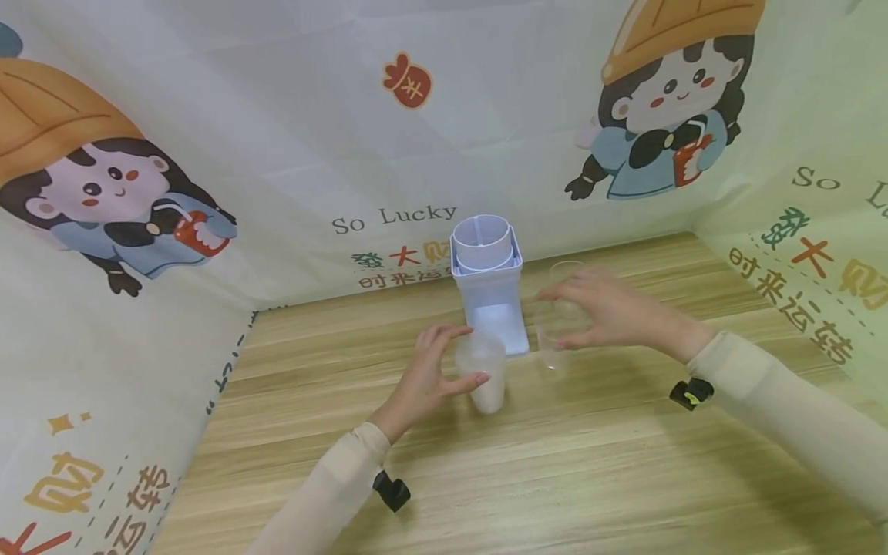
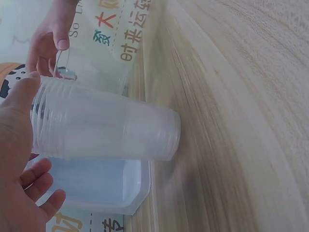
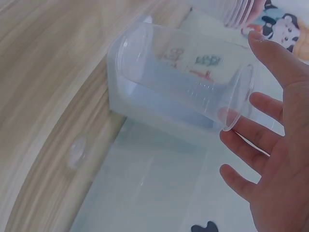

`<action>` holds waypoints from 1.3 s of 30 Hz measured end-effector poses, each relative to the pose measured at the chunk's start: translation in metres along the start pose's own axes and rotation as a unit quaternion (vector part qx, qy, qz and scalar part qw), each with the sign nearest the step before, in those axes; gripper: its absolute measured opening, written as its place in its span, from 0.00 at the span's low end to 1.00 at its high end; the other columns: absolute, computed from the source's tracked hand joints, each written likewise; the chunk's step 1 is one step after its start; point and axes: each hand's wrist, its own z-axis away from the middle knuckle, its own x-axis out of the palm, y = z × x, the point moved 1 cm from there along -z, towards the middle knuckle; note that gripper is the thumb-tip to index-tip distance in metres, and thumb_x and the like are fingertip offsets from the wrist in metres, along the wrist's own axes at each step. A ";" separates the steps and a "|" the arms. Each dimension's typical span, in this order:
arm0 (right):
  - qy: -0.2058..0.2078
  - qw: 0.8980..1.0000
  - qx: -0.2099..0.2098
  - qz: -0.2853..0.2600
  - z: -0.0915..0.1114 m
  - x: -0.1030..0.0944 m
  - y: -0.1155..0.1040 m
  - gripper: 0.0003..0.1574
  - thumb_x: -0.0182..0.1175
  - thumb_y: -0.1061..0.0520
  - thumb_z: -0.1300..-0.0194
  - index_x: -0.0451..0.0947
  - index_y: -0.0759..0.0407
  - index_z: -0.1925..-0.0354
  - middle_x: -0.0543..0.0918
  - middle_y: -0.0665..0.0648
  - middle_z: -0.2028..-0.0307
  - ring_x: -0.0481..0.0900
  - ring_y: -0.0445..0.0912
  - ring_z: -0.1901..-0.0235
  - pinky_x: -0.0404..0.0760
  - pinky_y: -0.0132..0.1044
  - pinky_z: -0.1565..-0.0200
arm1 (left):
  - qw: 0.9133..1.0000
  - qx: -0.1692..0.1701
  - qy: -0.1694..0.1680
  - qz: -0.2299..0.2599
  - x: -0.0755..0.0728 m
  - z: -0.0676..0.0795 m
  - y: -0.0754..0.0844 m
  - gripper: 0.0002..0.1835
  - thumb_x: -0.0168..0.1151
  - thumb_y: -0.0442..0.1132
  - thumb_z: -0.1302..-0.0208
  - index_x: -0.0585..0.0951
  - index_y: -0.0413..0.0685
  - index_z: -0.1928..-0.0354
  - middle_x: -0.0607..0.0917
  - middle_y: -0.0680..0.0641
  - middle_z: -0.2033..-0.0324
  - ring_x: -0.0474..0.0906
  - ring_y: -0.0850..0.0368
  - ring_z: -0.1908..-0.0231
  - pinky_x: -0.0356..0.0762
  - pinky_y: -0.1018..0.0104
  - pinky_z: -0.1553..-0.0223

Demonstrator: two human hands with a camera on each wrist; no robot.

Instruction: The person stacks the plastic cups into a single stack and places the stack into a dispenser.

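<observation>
My left hand (image 1: 426, 374) curls round the upper part of a stack of clear plastic cups (image 1: 489, 389), its thumb on the near side. Several nested rims show on this stack (image 2: 99, 121) in the left wrist view, with the thumb at the rims and the other fingers below. To the right, my right hand (image 1: 613, 312) holds a single clear plastic cup (image 1: 551, 343) near its rim, thumb on one side and fingers on the other. The right wrist view shows that see-through cup (image 3: 188, 79) in front of the pale holder, its mouth towards the palm.
Behind the cups stands a pale lavender plastic holder (image 1: 494, 297) with a round tube (image 1: 483, 243) on top. A clear round shape (image 3: 77, 151) shows on the wood-grain table (image 1: 555, 478) in the right wrist view. Printed cloth (image 1: 298, 139) walls the back and both sides.
</observation>
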 end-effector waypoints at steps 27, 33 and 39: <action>0.042 0.995 -0.083 0.018 -0.035 -0.058 -0.034 0.45 0.74 0.35 0.50 0.76 0.54 0.39 0.84 0.57 0.46 0.79 0.54 0.45 0.77 0.52 0.41 | 1.000 0.011 0.003 -0.007 0.000 -0.002 0.000 0.36 0.77 0.49 0.49 0.75 0.46 0.39 0.74 0.43 0.40 0.65 0.44 0.36 0.69 0.45 0.33; 0.051 0.992 -0.111 0.019 -0.045 -0.066 -0.047 0.44 0.73 0.35 0.49 0.76 0.54 0.39 0.85 0.55 0.49 0.79 0.51 0.48 0.77 0.50 0.44 | 1.000 0.004 -0.003 -0.003 -0.002 -0.001 0.002 0.37 0.78 0.49 0.49 0.74 0.45 0.38 0.74 0.43 0.40 0.65 0.44 0.36 0.69 0.45 0.32; 0.064 0.987 -0.144 0.013 -0.054 -0.064 -0.055 0.45 0.73 0.34 0.50 0.76 0.55 0.40 0.85 0.55 0.50 0.79 0.50 0.49 0.78 0.49 0.45 | 1.000 0.004 -0.004 0.001 -0.002 0.000 0.003 0.37 0.77 0.49 0.49 0.74 0.45 0.38 0.74 0.42 0.40 0.65 0.45 0.36 0.69 0.45 0.33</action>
